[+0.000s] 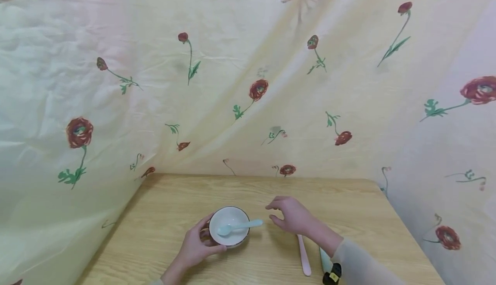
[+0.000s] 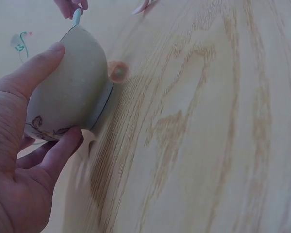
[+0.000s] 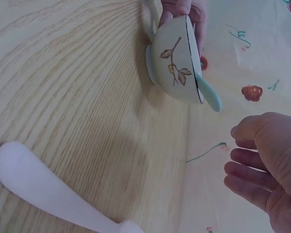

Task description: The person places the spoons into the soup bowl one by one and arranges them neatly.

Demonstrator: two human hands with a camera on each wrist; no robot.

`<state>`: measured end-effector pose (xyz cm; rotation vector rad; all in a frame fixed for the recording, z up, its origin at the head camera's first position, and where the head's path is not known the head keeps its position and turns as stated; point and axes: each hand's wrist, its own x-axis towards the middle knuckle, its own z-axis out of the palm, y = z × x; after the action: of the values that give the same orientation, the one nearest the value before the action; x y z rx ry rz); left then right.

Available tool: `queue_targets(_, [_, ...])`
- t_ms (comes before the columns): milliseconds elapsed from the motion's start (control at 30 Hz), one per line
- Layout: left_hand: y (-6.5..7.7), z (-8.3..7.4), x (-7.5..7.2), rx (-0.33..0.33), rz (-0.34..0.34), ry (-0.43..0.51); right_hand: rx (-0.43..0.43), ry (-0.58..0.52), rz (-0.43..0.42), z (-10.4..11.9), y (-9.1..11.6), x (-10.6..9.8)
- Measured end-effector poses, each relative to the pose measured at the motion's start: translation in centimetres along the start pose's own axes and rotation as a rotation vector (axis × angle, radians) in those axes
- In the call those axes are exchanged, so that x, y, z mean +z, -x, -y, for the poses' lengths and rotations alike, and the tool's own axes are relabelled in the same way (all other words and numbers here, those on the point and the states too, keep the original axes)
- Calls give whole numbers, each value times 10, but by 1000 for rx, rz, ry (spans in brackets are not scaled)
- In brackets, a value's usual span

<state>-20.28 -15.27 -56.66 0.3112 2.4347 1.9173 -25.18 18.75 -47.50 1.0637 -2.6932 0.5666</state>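
Observation:
My left hand [image 1: 195, 244] grips a white bowl [image 1: 236, 238] from its left side, thumb near the front rim and fingers round the far side. The bowl has a dark rim, and a brown leaf sprig [image 3: 174, 63] decorates its outside in the right wrist view. Inside leans a pale blue-green spoon [image 1: 242, 225], its handle sticking out over the right rim. My right hand [image 1: 292, 216] hovers to the right of that handle, fingers loosely bent, thumb apart from them, with nothing held. In the right wrist view a gap separates my right hand [image 3: 269, 165] from the spoon handle.
A pink spoon-like utensil [image 1: 303, 257] lies on the wooden table [image 1: 186, 190], below my right forearm. Beside it is a pale green object [image 1: 325, 259], partly covered by the sleeve and a black wrist strap [image 1: 332, 275]. Flowered cloth [image 1: 217, 117] hangs behind the table and at its sides.

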Motion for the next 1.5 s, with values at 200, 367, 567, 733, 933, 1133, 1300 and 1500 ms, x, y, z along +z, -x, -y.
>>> queue_targets(200, [2,0,0,-6,-4,-4,55,6,-37,-2,9,-2])
queue_targets(367, [1,-1,1,-5,-13,0,82,9,-73,-8,16,-5])
queue_targets(567, [1,0,2,-4,-16,2,104,-13,-67,-15,24,-4])
queue_targets(733, [1,1,2,-3,-17,1,118,-5,-56,-21,30,-3])
queue_targets(933, [0,0,1,-12,-14,9,122,0,-66,-23,36,-5])
queue_targets(1133, [-1,-1,1,-11,-6,12,193,-5,-62,-25,43,-5])
queue_targets(1300, [-3,1,2,-2,3,19,202,1,-65,-27,49,-4])
queue_targets(1500, [-2,3,-1,2,-3,26,253,-16,-56,-27,54,-1])
